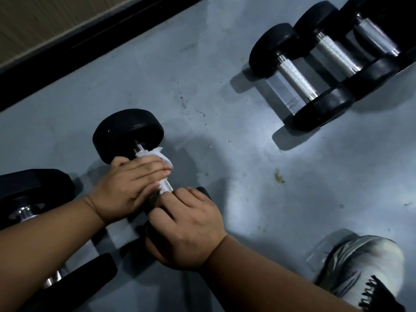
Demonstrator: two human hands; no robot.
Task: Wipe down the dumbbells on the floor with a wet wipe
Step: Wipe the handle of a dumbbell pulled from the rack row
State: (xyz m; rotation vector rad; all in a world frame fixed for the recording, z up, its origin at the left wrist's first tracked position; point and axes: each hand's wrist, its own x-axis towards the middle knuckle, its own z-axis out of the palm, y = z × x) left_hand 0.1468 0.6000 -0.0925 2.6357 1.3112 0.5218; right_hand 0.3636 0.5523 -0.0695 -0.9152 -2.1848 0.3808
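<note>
A black-headed dumbbell (128,134) with a knurled silver handle lies on the grey floor at centre left. My left hand (126,188) wraps a white wet wipe (157,156) round the handle, just below the far head. My right hand (186,228) grips the dumbbell's near head, which it mostly hides. A short bare stretch of handle shows between the two hands.
Three more dumbbells (299,79) lie side by side at the upper right. Another dumbbell (29,199) sits at the left edge under my left forearm. A white shoe (364,271) stands at the lower right. A black baseboard (90,41) runs along the wall at top left.
</note>
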